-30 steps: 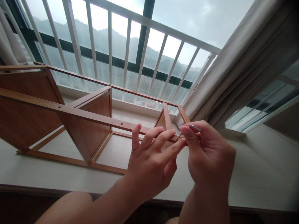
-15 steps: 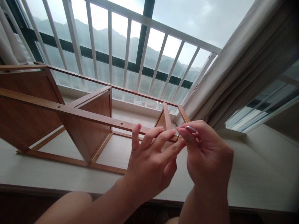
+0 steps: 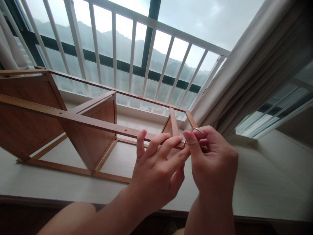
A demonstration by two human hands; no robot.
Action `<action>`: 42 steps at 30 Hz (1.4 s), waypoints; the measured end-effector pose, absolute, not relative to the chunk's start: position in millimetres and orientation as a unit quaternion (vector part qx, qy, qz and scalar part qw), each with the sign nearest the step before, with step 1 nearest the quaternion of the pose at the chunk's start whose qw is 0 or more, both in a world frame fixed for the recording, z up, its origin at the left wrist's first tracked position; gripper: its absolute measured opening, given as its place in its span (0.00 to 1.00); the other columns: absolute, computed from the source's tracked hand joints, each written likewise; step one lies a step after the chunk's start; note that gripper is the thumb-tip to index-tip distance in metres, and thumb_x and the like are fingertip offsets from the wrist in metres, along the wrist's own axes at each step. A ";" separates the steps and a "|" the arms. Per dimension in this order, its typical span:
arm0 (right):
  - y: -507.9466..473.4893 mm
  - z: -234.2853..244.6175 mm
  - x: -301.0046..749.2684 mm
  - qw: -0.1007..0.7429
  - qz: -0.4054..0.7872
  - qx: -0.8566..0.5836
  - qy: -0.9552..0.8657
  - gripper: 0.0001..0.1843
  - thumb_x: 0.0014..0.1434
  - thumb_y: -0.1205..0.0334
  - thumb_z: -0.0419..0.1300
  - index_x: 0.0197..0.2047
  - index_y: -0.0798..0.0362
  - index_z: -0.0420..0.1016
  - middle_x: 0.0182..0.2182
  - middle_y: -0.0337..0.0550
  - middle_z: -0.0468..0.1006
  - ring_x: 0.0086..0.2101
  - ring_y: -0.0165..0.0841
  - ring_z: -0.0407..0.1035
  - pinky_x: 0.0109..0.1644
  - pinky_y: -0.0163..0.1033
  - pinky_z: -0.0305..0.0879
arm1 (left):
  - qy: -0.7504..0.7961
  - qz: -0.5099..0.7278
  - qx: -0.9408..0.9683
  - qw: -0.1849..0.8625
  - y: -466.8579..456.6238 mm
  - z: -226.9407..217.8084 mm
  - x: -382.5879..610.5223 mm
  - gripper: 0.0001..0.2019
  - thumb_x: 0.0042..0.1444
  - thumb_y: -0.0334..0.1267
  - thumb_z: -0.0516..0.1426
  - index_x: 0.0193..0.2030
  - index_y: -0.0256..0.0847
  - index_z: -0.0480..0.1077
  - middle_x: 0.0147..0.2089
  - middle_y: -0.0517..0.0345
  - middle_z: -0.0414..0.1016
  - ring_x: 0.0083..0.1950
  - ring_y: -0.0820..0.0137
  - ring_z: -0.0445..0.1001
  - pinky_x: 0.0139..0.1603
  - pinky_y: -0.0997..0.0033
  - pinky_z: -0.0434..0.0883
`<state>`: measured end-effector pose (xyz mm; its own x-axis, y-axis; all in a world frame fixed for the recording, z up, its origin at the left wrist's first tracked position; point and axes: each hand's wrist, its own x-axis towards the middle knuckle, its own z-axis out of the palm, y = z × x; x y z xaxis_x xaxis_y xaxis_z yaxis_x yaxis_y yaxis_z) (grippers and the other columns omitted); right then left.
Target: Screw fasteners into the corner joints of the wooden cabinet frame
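Observation:
A wooden shelf rack lies on its side, its near long rail (image 3: pixel 97 121) running from the left edge to my hands. My left hand (image 3: pixel 158 166) is at the rail's right end, with its middle and ring fingers over the top and its little finger raised. Its index finger points at a small metal screw (image 3: pixel 184 143) sticking up from the rail. In my right hand (image 3: pixel 212 156), a bent silver hex key (image 3: pixel 198 130) is pinched between thumb and forefinger just right of the screw. My fingers hide the key's lower end.
The rack's shelf panels (image 3: pixel 102 127) stand upright on a pale ledge (image 3: pixel 259 186). Behind it are a white railing (image 3: pixel 171 29) and a window. A beige curtain (image 3: pixel 234 71) hangs at the right. My knee (image 3: pixel 75 212) is below the ledge's front edge.
The hex key has turned in my right fingers, and its bent arm now points another way. My right hand has shifted slightly left. My left hand stays on the rail.

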<state>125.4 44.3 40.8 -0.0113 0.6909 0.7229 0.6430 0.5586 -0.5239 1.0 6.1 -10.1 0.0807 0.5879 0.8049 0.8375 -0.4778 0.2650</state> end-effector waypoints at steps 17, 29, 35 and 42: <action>49.7 45.4 136.5 0.517 0.029 -0.442 -0.732 0.12 0.65 0.58 0.55 0.30 0.52 0.70 0.26 0.38 0.70 0.30 0.32 0.63 0.32 0.36 0.55 | -0.570 -0.313 -0.757 -0.058 30.3 96.5 0.7 0.25 0.61 0.54 0.49 0.20 0.38 0.66 0.19 0.60 0.64 0.22 0.75 0.58 0.24 0.72 0.52; 48.6 50.2 146.0 0.508 0.055 -0.435 -0.742 0.08 0.61 0.60 0.59 0.31 0.51 0.74 0.29 0.41 0.77 0.35 0.36 0.67 0.38 0.38 0.57 | -0.586 -0.205 -0.784 0.001 27.2 115.2 13.9 0.20 0.64 0.44 0.43 0.27 0.40 0.68 0.26 0.56 0.72 0.26 0.71 0.65 0.25 0.70 0.55; 44.1 47.8 156.9 0.521 0.084 -0.407 -0.745 0.05 0.60 0.60 0.63 0.33 0.51 0.77 0.31 0.41 0.78 0.37 0.37 0.68 0.42 0.40 0.59 | -0.487 -0.094 -0.868 0.034 29.6 130.1 -2.3 0.12 0.64 0.40 0.47 0.41 0.44 0.71 0.38 0.58 0.77 0.34 0.70 0.71 0.31 0.73 0.59; 43.3 40.0 156.0 0.533 0.068 -0.411 -0.737 0.03 0.60 0.62 0.63 0.37 0.49 0.79 0.37 0.40 0.78 0.44 0.38 0.66 0.49 0.43 0.55 | -0.365 0.007 -0.910 0.198 43.1 164.1 -15.8 0.15 0.62 0.32 0.50 0.46 0.53 0.74 0.42 0.60 0.76 0.44 0.70 0.71 0.30 0.74 0.55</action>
<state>156.0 43.3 40.0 -0.0948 0.6780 0.7290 0.5322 0.6533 -0.5384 -15.8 43.1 164.1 0.7337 0.6664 0.1325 0.6611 -0.6550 -0.3660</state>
